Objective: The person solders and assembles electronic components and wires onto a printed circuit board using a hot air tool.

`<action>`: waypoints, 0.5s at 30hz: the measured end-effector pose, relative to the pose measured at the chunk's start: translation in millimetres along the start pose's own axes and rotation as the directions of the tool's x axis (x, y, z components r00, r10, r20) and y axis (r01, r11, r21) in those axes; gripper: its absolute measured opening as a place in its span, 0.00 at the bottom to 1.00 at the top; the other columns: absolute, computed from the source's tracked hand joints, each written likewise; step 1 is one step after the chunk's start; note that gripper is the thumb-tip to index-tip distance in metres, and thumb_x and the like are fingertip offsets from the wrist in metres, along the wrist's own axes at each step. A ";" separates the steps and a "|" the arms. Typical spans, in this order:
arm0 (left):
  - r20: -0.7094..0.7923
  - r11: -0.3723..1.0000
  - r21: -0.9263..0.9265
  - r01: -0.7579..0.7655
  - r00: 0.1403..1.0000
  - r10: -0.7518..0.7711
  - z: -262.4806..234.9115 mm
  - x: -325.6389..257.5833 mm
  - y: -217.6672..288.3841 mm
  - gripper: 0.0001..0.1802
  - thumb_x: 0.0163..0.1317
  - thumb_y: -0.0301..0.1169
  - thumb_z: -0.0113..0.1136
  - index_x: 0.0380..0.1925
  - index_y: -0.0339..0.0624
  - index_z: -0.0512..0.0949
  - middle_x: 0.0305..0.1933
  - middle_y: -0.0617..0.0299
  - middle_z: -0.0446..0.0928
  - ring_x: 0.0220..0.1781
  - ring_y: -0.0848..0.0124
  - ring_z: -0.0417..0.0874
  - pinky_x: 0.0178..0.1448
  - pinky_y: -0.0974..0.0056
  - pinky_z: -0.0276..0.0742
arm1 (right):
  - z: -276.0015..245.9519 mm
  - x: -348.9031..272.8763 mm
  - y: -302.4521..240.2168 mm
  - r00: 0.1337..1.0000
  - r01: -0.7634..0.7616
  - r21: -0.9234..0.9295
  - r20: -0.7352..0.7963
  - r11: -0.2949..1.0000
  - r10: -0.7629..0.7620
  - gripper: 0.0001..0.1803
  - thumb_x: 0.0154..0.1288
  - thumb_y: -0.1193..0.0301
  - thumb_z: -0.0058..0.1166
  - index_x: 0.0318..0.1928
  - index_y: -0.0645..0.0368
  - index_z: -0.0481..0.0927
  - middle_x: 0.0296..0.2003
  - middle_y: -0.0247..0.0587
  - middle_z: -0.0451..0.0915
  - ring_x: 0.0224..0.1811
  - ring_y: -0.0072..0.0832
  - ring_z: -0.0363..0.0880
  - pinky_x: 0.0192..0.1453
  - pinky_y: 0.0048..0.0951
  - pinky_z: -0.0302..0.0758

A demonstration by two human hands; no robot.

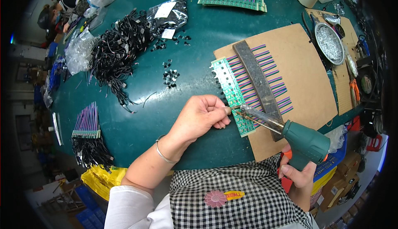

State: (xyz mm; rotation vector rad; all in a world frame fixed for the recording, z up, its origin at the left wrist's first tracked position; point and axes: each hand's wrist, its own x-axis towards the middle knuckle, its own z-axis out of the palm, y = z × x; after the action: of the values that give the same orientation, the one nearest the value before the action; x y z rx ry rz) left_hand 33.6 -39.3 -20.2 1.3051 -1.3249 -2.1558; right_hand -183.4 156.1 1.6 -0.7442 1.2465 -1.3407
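My right hand (299, 174) grips a green soldering gun (306, 142) by its handle, the fingers near the orange trigger. The gun's metal tip points left and meets the lower part of a long green circuit board panel (229, 82). My left hand (203, 115) is pinched at the panel's left edge, close to the tip. Whatever sits between its fingertips is too small and covered to name. Striped ribbon wires (273, 79) run rightward from the panel. A dark flat bar (253, 69) lies across them. Panel and wires rest on a cardboard sheet (309, 71).
Small black parts (171, 79) lie scattered left of the panel, beside a heap of black cables (118, 48) and a plastic bag (169, 15). Finished-looking wired boards (232, 3) lie at the back. A metal dish (329, 42) stands far right. Another person (68, 9) is at the far left.
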 end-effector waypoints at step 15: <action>-0.011 0.999 0.031 0.005 1.000 -0.004 1.6 1.6 2.5 0.06 0.59 0.26 0.57 0.26 0.33 0.76 0.24 0.59 0.79 0.23 0.77 0.78 0.30 0.75 0.76 | -11.3 4.6 -5.2 0.967 0.184 0.088 -0.196 0.979 -0.164 0.32 0.48 0.76 0.60 0.50 0.77 0.58 0.17 0.44 0.70 0.10 0.26 0.70 0.10 0.22 0.70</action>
State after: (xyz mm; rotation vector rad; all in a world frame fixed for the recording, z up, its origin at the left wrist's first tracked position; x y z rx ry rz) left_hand 30.9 -40.7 -18.7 1.3309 -1.3582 -2.1360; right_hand -196.4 153.6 2.7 -0.6767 1.2686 -1.6393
